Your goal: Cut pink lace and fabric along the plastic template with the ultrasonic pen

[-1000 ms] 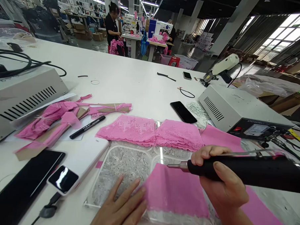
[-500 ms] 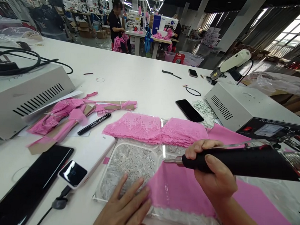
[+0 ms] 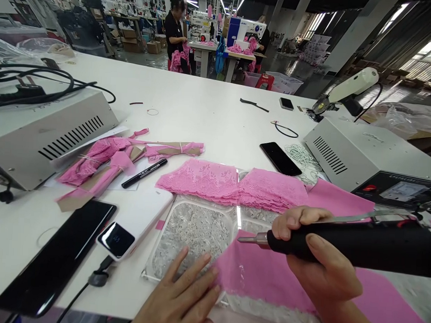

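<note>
Perhaps our right hand [image 3: 330, 275], wrapped round the tool [image 3: 383, 246], could drag the cloth [image 3: 264, 275] askew if our left hand [image 3: 181, 298], spread and gripping nothing, presses lightly.

Vs 1.0 s ago: black-handled tool with tapered metal tip [image 3: 372, 247], gripped in right hand [image 3: 320, 259], has been shifted left relative to smooth plain pink fabric panel [image 3: 264, 273]; tip is now placed at panel's upper left corner. Tool's rear, visible 0.5 s ago, is cut off by frame edge. Pale glossy marks [image 3: 241, 272] are now shown on panel. View has been swung left: front edge of white table [image 3: 112, 302] and lower end of long glossy black slab [image 3: 54, 257] have been brought in.
</note>
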Motion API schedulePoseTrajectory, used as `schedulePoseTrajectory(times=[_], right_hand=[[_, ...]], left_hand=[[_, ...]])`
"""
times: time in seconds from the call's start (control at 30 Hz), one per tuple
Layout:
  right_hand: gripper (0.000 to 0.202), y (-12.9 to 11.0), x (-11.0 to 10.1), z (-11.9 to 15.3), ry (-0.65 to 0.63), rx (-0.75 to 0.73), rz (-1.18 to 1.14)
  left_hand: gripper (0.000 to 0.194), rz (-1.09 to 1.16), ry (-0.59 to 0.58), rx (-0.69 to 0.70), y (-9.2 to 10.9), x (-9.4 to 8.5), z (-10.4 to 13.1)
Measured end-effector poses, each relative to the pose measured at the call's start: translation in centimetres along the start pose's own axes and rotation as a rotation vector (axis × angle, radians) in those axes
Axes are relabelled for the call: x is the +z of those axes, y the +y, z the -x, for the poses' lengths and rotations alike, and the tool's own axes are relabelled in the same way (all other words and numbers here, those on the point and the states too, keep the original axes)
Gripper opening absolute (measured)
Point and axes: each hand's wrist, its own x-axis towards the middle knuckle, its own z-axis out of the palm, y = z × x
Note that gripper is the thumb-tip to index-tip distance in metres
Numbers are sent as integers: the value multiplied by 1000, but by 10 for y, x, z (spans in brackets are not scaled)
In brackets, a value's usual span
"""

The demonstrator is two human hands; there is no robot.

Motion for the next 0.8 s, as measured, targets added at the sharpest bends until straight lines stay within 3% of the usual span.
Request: schedulePoseTrajectory(times=[0.6, 0.8], right_hand=[[11, 3, 2, 8, -45, 42, -12], [14, 0, -1, 15, -64, 116, -40]], left_hand=[[20, 40, -99, -13, 4, -10, -4], [19, 84, -37, -66, 10, -21, -5]])
